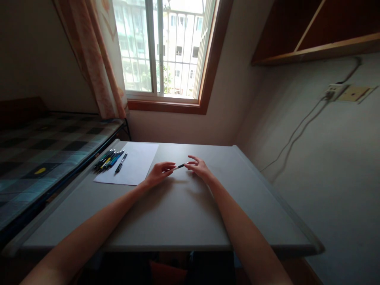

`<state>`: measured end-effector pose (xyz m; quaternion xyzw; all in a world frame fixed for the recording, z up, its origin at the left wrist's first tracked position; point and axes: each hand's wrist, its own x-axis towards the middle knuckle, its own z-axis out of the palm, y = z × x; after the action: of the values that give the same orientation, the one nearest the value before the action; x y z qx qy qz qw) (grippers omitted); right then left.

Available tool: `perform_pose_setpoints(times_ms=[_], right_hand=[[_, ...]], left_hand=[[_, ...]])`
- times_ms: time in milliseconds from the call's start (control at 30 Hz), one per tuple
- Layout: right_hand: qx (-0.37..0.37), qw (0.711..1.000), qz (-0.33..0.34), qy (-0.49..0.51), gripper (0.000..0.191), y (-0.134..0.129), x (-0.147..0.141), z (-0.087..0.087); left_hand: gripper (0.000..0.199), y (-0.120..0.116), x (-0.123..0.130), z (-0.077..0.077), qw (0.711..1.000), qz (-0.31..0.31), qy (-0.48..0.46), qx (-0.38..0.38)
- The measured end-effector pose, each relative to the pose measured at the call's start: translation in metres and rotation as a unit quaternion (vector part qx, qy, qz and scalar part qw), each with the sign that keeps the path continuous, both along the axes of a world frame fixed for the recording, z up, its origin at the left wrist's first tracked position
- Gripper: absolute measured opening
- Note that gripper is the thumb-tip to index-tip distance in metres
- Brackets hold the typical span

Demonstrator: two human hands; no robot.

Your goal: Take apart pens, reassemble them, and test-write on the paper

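Evidently, both hands are sharing one slim pen [180, 166] to the right of the sheet of paper [143, 158], well clear of its edge. Close by the sheet's near right corner, the left hand [162, 172] is pinching the pale end between thumb and curled fingers, probably to steady the barrel. Farther right of the sheet, the right hand [199, 166] is gripping the dark end at its fingertips, its other fingers fanning out, perhaps so they are not crowding so small a part. Shadows are falling on the table [184, 221] beneath, so the pen is apparently hanging above the surface, which would be leaving room for fingers underneath. On the sheet's left side, a bunch of pens [107, 161] is lying, while a single dark pen [121, 163] is resting just beside it, presumably set apart for easy telling
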<state>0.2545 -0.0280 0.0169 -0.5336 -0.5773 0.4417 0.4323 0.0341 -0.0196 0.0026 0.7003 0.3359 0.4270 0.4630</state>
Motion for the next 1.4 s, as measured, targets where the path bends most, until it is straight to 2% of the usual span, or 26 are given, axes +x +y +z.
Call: perform_pose_setpoints(times_ms=[100,200,333,500,633,900,1167,1400], right_hand=[[0.021,0.998,0.058,-0.018,0.039,-0.003,-0.002,0.001],[0.039,0.995,0.081,-0.038,0.033,-0.004,-0.004,0.001],[0.031,0.998,0.041,0.038,0.036,-0.001,-0.001,-0.001],[0.004,0.989,-0.025,0.144,0.038,0.004,0.007,-0.006],[-0.013,0.986,-0.025,0.165,0.039,0.006,0.01,-0.007],[-0.009,0.985,-0.044,0.169,0.042,0.005,0.01,-0.004],[-0.018,0.987,0.002,0.16,0.037,-0.002,0.004,0.003],[-0.021,0.978,-0.063,0.199,0.034,0.008,0.01,-0.009]], left_hand=[[0.032,-0.002,0.002,-0.003,0.999,0.006,0.03,0.03],[0.03,-0.004,0.003,-0.003,0.996,0.026,0.054,0.062],[0.033,0.0,0.0,-0.002,0.992,0.094,0.053,0.066],[0.042,0.009,-0.007,-0.003,0.986,0.135,-0.075,-0.059],[0.045,0.013,-0.009,-0.005,0.973,0.131,-0.152,-0.118],[0.05,0.012,-0.008,-0.005,0.971,0.167,-0.137,-0.107],[0.047,0.013,-0.008,-0.006,0.97,0.152,-0.146,-0.123],[0.045,0.014,-0.009,-0.008,0.966,0.166,-0.162,-0.117]])
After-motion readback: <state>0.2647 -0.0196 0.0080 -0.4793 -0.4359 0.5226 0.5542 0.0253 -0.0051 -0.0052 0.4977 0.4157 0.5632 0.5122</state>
